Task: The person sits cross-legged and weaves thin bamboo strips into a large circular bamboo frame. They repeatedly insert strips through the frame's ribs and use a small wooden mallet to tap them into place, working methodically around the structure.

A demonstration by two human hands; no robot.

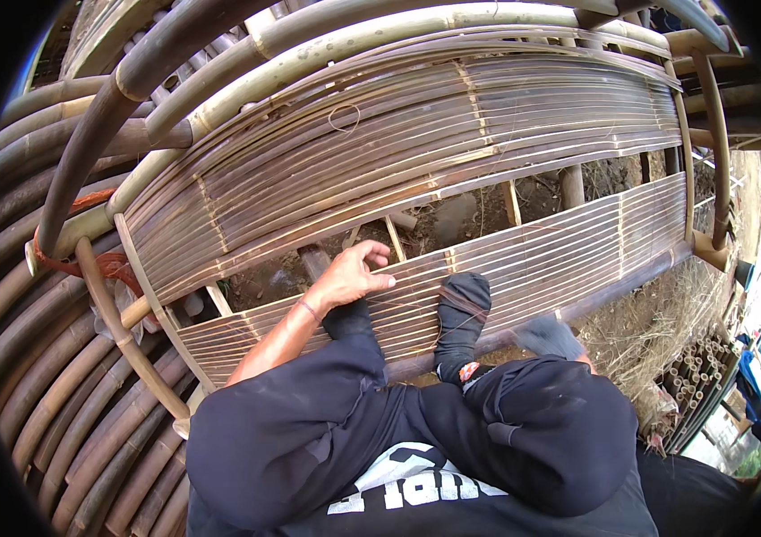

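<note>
My left hand [354, 271] is bare, with a thin band at the wrist. Its fingers curve apart from the thumb above the near panel of split bamboo slats [568, 242], and nothing shows in its grasp. A grey glove [549, 336] covers my right hand, low beside my right knee at the panel's near edge; its fingers are blurred. Between the near panel and the far slat panel [354, 170] runs a long gap crossed by short bamboo supports [512, 204]. Fine reddish strands lie over the near slats by my foot.
My dark-socked foot [464, 309] rests on the near slats. Thick bamboo poles [67, 358] are stacked at the left. A bent bamboo rail [380, 27] borders the far side. At the right lie dry ground [640, 313] and a bundle of cut bamboo tubes [698, 376].
</note>
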